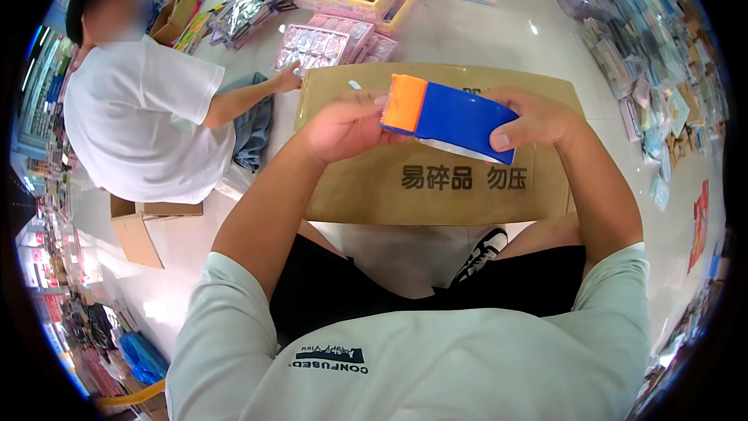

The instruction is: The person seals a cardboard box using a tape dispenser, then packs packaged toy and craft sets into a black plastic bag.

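Note:
Above the cardboard carton [358, 187], a blue and orange oblong thing [463, 118] is held between my two hands. Its orange end points left and has a jagged edge; a pale strip shows along its lower side. I cannot make out its exact kind. My right hand [538, 121] is closed round the blue end, thumb on the front face. My left hand [351, 129] is at the orange end, with its thumb and fingers at the edge and partly hidden behind it. Dark printed characters mark the carton top below.
A co-worker in a white shirt [148, 117] sits at left, one hand at the carton's far left corner. Pink packs [315, 47] and stacked yellow trays [351, 0] stand beyond. Packaged goods [623, 62] line the right. An open box [136, 230] lies left.

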`<state>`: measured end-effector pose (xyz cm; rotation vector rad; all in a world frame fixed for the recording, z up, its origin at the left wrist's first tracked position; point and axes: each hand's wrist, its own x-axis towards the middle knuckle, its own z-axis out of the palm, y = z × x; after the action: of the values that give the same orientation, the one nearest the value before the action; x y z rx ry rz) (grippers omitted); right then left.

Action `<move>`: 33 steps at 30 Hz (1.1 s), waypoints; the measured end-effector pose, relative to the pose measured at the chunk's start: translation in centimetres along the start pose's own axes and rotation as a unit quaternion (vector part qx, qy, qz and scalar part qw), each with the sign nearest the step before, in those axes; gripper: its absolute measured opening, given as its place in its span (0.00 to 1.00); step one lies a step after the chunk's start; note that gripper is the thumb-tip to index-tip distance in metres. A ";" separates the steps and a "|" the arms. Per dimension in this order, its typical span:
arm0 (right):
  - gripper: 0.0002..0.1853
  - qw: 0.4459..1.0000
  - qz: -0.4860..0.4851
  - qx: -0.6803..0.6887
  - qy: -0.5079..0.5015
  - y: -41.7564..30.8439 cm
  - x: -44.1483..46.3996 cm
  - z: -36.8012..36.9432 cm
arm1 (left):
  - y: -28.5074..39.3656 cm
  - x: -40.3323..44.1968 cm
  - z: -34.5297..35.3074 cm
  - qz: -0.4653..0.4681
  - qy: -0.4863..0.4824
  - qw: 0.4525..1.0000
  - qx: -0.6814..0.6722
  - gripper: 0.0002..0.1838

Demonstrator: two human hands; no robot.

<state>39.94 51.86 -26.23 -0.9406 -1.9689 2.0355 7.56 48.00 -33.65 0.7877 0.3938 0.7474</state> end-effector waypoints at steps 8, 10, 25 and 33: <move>0.45 0.995 0.004 0.042 -0.085 -1.7 0.5 0.5 | 0.7 -1.9 0.0 0.019 -0.070 0.997 0.011 0.25; 0.45 0.994 0.012 0.047 -0.103 -2.2 0.4 0.6 | 0.8 -2.5 0.6 0.022 -0.058 0.998 0.015 0.25; 0.36 0.999 0.031 0.015 0.007 -0.9 3.7 0.0 | 9.6 -9.6 -6.3 0.012 0.223 0.955 0.194 0.09; 0.27 0.997 0.047 -0.058 -0.010 -0.9 11.8 1.7 | 7.8 -17.9 -16.5 -0.216 0.383 0.871 0.221 0.07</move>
<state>29.43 56.67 -29.27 -1.0596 -2.1110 2.0036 -17.64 46.72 -37.66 0.7585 1.4561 0.5177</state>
